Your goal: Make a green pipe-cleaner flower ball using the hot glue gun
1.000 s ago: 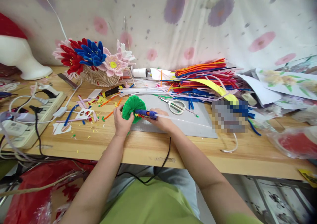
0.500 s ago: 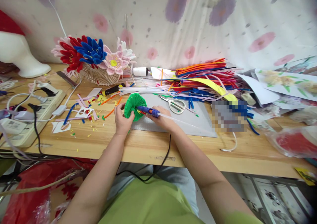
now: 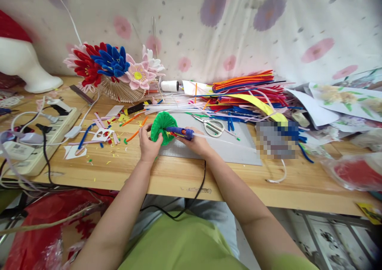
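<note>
My left hand (image 3: 149, 144) grips a round green piece (image 3: 160, 123), pleated like a leaf or flower base, by its left and lower edge with the thumb on its face. In my right hand (image 3: 194, 142) is a blue hot glue gun (image 3: 182, 132), its nozzle pointing left at the middle of the green piece. A clear glue stick (image 3: 210, 137) sticks out of its back end, and a black cord (image 3: 200, 184) hangs down from it. Whether the nozzle touches the green piece I cannot tell. Both are held above a grey mat (image 3: 238, 144).
Scissors (image 3: 214, 127) lie on the mat's back part. Behind are bundles of coloured pipe cleaners (image 3: 244, 81). Fuzzy flowers (image 3: 112, 63) stand at the back left, near a white mannequin head (image 3: 26, 61). A power strip (image 3: 44, 150) with cables and scattered scraps (image 3: 104, 135) are at left.
Almost nothing differs. The glue gun's nozzle has tilted very slightly against the green piece, and the whole view has shifted a little.
</note>
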### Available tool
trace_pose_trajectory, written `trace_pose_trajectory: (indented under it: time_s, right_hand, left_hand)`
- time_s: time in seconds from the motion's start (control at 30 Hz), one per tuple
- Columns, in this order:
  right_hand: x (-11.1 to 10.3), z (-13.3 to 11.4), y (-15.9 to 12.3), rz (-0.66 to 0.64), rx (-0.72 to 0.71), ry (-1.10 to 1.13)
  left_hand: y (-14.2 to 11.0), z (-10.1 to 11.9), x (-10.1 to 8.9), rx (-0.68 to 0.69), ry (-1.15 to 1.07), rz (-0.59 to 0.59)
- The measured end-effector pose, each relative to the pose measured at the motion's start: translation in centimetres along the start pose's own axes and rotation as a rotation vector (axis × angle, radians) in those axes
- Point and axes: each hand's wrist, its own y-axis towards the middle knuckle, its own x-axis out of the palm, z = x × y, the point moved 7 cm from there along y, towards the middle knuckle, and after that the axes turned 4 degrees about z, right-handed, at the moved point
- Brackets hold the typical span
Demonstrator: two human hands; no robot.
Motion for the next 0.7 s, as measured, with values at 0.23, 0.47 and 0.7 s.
trace_pose_trajectory:
  time_s: [0.23, 0.47, 0.7]
  right_hand:
    - [-0.2, -0.2, 0.0, -0.021, -0.028, -0.037]
    - [-0.4, 1.0, -0.5, -0.071, 0.124, 0.221]
    - [-4.0, 4.5, -0.9, 0.158, 0.400, 0.615]
  left_hand:
    - [0.0, 0.3, -0.1, -0.001, -0.008, -0.005]
    - [0.0, 0.5, -0.1, -0.004, -0.002, 0.009]
    - [0.0, -0.9, 0.1, -0.033, -0.062, 0.029]
